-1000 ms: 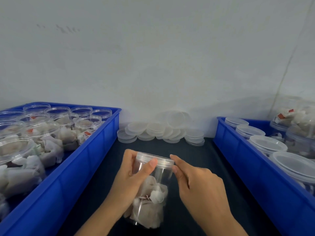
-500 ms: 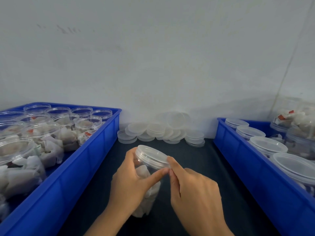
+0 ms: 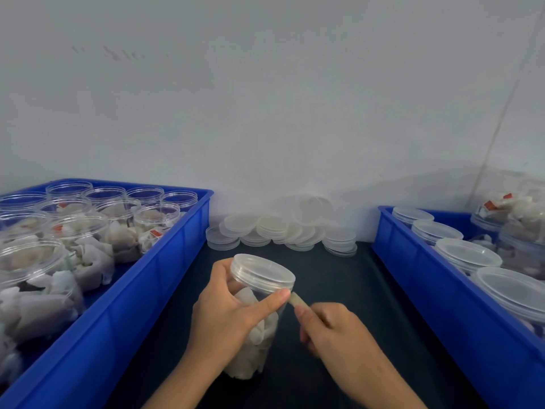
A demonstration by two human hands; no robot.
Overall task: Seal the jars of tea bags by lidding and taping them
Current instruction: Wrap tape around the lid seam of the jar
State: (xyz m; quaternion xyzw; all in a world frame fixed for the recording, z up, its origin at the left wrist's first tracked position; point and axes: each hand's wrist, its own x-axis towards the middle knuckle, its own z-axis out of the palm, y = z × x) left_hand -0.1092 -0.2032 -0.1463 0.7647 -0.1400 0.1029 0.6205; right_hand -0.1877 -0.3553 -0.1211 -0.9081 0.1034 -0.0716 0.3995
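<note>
The head view shows the left hand [image 3: 227, 317] wrapped around a clear jar [image 3: 259, 326] full of white tea bags [image 3: 259, 335], which stands tilted on the dark table [image 3: 339, 290] between two blue trays. The lid [image 3: 262, 271] sits on the jar. Half a second ago the fingers of both hands met at the rim of the lid; now the right hand [image 3: 336, 329] has moved a little away to the right, and it pinches the end of a pale strip of tape [image 3: 294, 299] between thumb and finger. The other end of the strip reaches the side of the jar just below the lid, where the left thumb [image 3: 274, 299] presses. The jar also leans more toward the left than before, so the top of the lid is easier to see. The rest looks the same as before. The left tray [image 3: 165, 276] holds many open jars [image 3: 156, 216] with tea bags inside. The right tray [image 3: 442, 305] holds jars with lids on [image 3: 466, 253], standing in a row. At the back of the table, against the pale wall [image 3: 265, 98], several loose lids [image 3: 274, 228] lie in low, untidy stacks, and some of them lean on the wall. At the far right, more filled jars [image 3: 513, 214] are stacked in the right tray beside the lidded row.
</note>
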